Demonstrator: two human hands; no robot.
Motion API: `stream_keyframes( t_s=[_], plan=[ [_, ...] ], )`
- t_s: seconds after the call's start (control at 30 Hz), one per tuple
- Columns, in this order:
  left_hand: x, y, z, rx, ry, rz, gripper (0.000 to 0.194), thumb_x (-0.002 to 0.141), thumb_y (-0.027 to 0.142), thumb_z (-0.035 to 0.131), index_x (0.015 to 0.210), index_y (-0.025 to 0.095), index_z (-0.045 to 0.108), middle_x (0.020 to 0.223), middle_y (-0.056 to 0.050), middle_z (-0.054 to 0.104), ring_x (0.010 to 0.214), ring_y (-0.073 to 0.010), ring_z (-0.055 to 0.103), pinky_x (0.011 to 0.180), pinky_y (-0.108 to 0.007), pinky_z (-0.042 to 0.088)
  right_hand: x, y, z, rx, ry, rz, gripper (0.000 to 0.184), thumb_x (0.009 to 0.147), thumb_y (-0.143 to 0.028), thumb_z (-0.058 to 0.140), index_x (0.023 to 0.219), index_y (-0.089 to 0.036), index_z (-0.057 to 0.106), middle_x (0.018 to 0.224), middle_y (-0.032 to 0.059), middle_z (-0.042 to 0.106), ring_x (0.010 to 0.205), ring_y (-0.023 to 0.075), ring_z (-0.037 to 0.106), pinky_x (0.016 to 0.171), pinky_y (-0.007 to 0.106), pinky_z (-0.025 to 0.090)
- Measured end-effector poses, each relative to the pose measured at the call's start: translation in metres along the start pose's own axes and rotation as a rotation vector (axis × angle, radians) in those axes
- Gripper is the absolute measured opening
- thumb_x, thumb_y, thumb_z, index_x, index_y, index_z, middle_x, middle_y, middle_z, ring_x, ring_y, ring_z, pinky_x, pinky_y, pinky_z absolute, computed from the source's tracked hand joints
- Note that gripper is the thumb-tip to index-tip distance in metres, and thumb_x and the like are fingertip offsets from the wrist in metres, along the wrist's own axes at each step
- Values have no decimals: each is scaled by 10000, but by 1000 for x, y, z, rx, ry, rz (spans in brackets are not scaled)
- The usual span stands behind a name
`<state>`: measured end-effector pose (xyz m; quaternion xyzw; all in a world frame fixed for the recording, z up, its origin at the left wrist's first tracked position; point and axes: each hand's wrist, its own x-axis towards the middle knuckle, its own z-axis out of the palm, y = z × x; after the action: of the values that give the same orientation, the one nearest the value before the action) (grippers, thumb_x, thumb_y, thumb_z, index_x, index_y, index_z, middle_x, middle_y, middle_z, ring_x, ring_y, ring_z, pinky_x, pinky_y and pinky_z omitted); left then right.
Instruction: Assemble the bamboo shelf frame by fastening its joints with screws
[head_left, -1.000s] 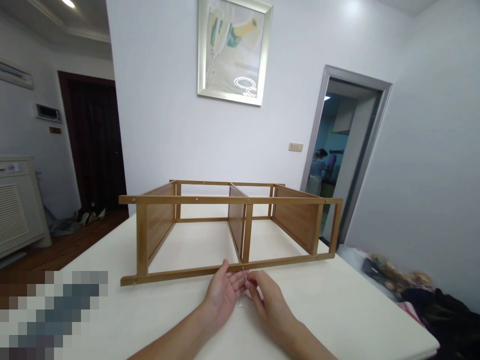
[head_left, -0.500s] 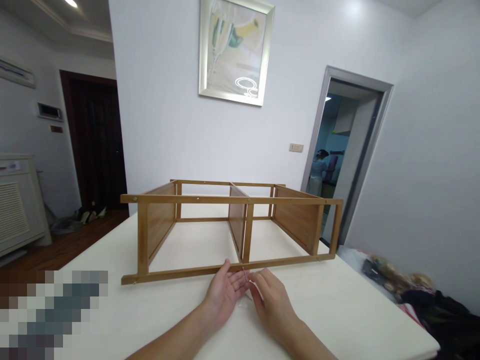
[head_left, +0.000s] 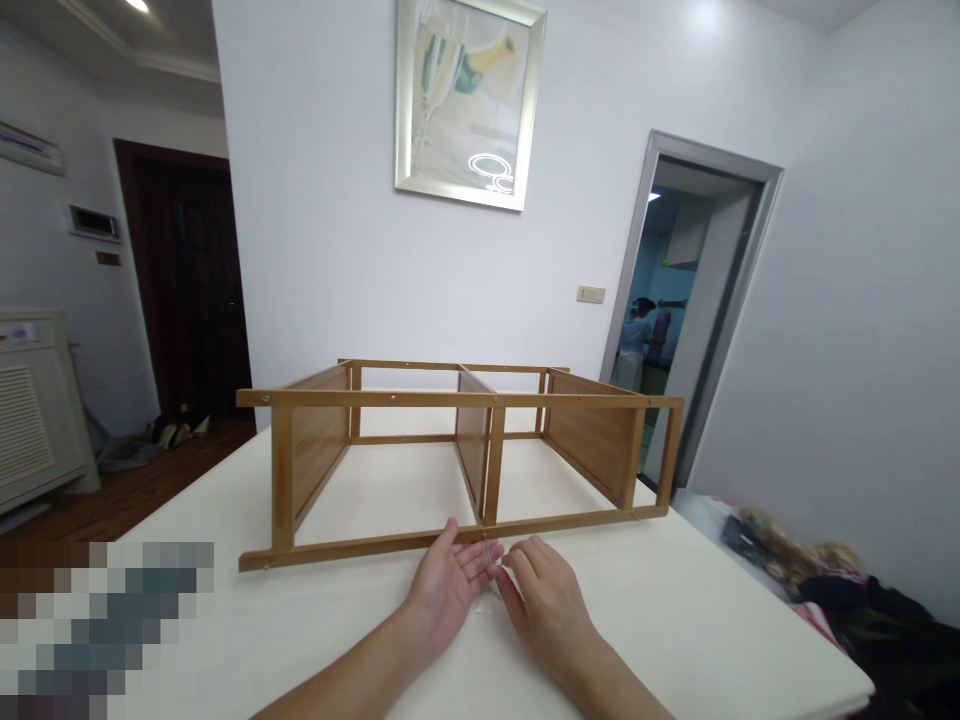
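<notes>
A brown wooden shelf frame (head_left: 386, 399) lies on its side on the white table, with three panels between its rails. My left hand (head_left: 446, 588) is palm up at the near lower rail, its thumb raised by the rail and its fingers stretched out under the middle upright. Beside it, my right hand (head_left: 541, 590) is closed in a pinch on a thin metal hex key (head_left: 487, 550). The key's upper end meets the underside of the rail below that upright. My right fingers partly hide its lower end.
The white table (head_left: 675, 610) extends around the frame. A small clear plastic piece (head_left: 487, 602) lies under my hands. Clothes (head_left: 885, 610) are piled to the right of the table. Through the doorway a person (head_left: 636, 335) stands in another room.
My right fingers have shifted slightly on the hex key, and its tilt has changed a little. My left hand and the frame stay in place; the view has moved slightly.
</notes>
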<state>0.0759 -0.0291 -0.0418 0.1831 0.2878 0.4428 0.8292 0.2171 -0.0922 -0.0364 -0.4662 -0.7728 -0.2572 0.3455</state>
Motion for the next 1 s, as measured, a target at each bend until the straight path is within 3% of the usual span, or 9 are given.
stream_keyframes(
  t_s=[0.17,0.53,0.8,1.0],
  plan=[
    [1,1,1,-13,21,-14,309,917,401,542,984,103,503,1028,-256,685,901,-273,714,694,-338,568,-2,-2,4,-36,9,-20,207,948,-177,477,744,-213,486,653,8,539,599,153,486,565,286,337],
    [-1,1,1,7,15,-2,320,903,401,565,961,95,492,1013,-276,686,895,-279,715,703,-330,566,-11,-2,16,28,-60,105,188,951,-177,423,769,-209,456,669,-1,550,560,127,494,544,252,316],
    [0,0,1,2,-7,-6,304,901,406,566,935,113,491,1002,-252,692,888,-265,713,733,-333,563,-9,-3,12,-44,-101,52,122,948,-143,416,910,-186,524,780,41,579,667,164,533,577,270,345],
    [-1,1,2,-4,6,-11,308,903,411,564,924,112,495,1005,-247,689,870,-259,715,713,-325,562,-8,-4,11,-43,-63,25,170,963,-141,399,844,-190,510,752,31,554,634,147,494,569,262,340]
  ],
)
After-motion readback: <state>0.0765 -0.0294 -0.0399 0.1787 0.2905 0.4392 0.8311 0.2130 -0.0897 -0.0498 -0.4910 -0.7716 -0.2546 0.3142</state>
